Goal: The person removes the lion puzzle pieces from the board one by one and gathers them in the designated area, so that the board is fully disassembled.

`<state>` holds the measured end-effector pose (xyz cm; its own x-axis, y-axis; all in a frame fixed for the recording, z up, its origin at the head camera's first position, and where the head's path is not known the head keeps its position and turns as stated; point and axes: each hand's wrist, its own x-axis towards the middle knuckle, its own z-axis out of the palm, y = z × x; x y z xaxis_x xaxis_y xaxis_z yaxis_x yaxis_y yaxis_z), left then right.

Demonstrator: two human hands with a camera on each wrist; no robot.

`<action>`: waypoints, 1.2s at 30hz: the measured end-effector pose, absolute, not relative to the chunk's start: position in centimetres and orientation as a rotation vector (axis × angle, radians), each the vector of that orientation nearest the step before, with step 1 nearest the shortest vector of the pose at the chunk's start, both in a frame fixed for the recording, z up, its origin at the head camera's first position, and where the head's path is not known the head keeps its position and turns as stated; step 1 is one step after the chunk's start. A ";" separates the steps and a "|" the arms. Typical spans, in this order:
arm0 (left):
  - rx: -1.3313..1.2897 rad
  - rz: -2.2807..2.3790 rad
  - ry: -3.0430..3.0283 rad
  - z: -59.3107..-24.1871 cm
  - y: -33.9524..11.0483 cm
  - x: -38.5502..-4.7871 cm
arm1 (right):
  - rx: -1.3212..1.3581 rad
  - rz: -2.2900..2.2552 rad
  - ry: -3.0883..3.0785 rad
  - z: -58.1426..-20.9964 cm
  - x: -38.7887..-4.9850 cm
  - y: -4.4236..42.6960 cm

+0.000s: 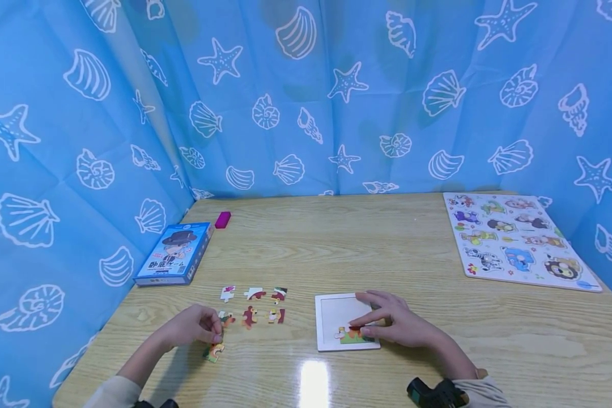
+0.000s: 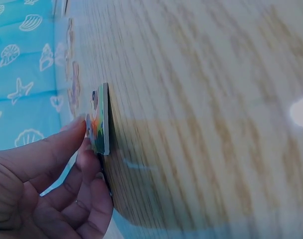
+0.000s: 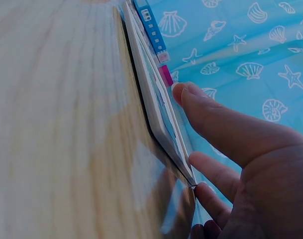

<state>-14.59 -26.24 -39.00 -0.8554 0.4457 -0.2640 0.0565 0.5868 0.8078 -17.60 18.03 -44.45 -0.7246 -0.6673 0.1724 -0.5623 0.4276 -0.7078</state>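
Note:
On the left of the table, my left hand [image 1: 195, 325] pinches a jigsaw puzzle piece [image 1: 213, 353] with orange and green on it. The left wrist view shows the thumb against the face of this piece [image 2: 98, 122], fingers curled beside it. Just above lie several loose pieces [image 1: 250, 317] in two rows. My right hand [image 1: 396, 321] reaches over a white puzzle frame [image 1: 319, 324], its fingers extended. Joined pieces [image 1: 353, 336] with green and orange sit along the bottom of the frame, partly hidden by that hand. Fingers touch the frame's edge [image 3: 150, 117] in the right wrist view.
A blue game box [image 1: 173, 254] lies at the left edge, with a small magenta block [image 1: 223, 220] behind it. An animal puzzle board [image 1: 515, 241] lies on the right. A blue shell-patterned curtain [image 1: 336, 113] borders the table's back and sides.

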 end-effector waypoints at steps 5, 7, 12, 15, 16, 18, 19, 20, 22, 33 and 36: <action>0.409 1.190 2.383 -39.1 -26.3 -14.6 | -1.107 -1.173 2.544 -44.5 -17.7 18.1; 0.400 1.172 2.399 -39.1 -26.3 -14.6 | -1.108 -1.168 2.548 -44.6 -17.7 18.1; 0.373 1.103 2.452 -38.4 -26.2 -14.9 | -1.099 -1.163 2.548 -44.6 -17.8 18.2; 0.342 1.076 2.478 -37.8 -25.9 -15.0 | -1.092 -1.173 2.538 -44.5 -17.7 18.2; 0.327 1.069 2.484 -37.6 -25.8 -15.0 | -1.094 -1.176 2.538 -44.5 -17.7 18.2; 0.324 1.070 2.491 -37.2 -25.4 -15.0 | -1.100 -1.182 2.535 -44.5 -17.8 18.3; 0.335 1.070 2.494 -37.0 -25.2 -15.0 | -1.105 -1.185 2.536 -44.5 -17.8 18.3; 0.349 1.072 2.494 -36.8 -25.0 -15.1 | -1.110 -1.187 2.539 -44.6 -17.7 18.3; 0.390 1.081 2.495 -36.4 -24.6 -15.2 | -1.127 -1.188 2.544 -44.6 -17.8 18.3; 0.543 1.116 2.512 -34.7 -19.8 -15.6 | -1.149 -1.185 2.553 -44.6 -17.7 18.2; 0.595 1.101 2.498 -34.8 -17.8 -15.9 | -1.140 -1.192 2.549 -44.5 -17.7 18.2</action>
<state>-15.85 -17.80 -34.83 -0.8523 0.5034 -0.1418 0.2352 0.6111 0.7558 -17.73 18.20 -44.54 -0.7133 -0.6699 0.2061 -0.5877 0.4114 -0.6967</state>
